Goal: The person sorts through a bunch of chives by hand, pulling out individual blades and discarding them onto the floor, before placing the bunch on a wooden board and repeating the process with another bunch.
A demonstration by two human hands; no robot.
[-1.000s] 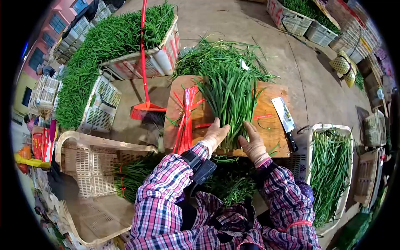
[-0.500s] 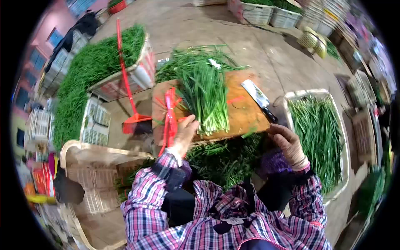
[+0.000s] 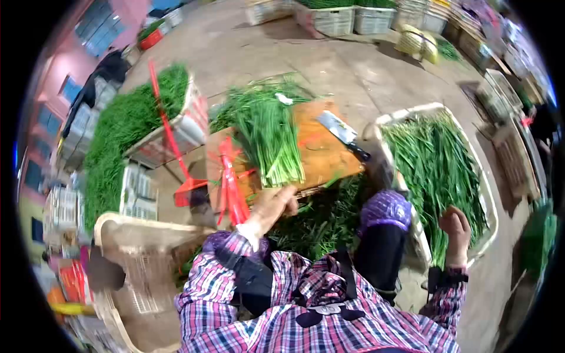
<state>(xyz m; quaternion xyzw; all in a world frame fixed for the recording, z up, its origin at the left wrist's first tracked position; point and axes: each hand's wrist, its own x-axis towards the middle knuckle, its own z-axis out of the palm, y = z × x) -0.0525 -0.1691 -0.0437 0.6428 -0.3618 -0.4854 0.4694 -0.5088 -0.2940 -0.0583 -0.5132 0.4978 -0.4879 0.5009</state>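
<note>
A bundle of long green stalks [image 3: 271,141] lies on the wooden board [image 3: 326,159], pale cut ends toward me. My left hand [image 3: 273,207] is at those ends, its fingers extended and apart, gripping nothing visible. Red strips [image 3: 228,185] hang over the board's left side, by my left wrist. A cleaver [image 3: 338,128] rests at the board's right side, its black handle over the edge. My right hand [image 3: 456,232] is above the right part of a white crate of green stalks [image 3: 492,215], fingers loosely bent and apart, with nothing seen in them.
A brown-stained crate [image 3: 109,282] stands at the lower left. Behind it are a red dustpan [image 3: 189,191] and crates heaped with greens [image 3: 126,126]. Loose greens [image 3: 321,226] lie below the board, beside my purple-covered knee [image 3: 385,210]. More crates [image 3: 335,22] stand at the back.
My right hand has moved from the board's right corner to over the right crate. My left hand has shifted from the bundle's left side to its cut ends. The camera view has turned.
</note>
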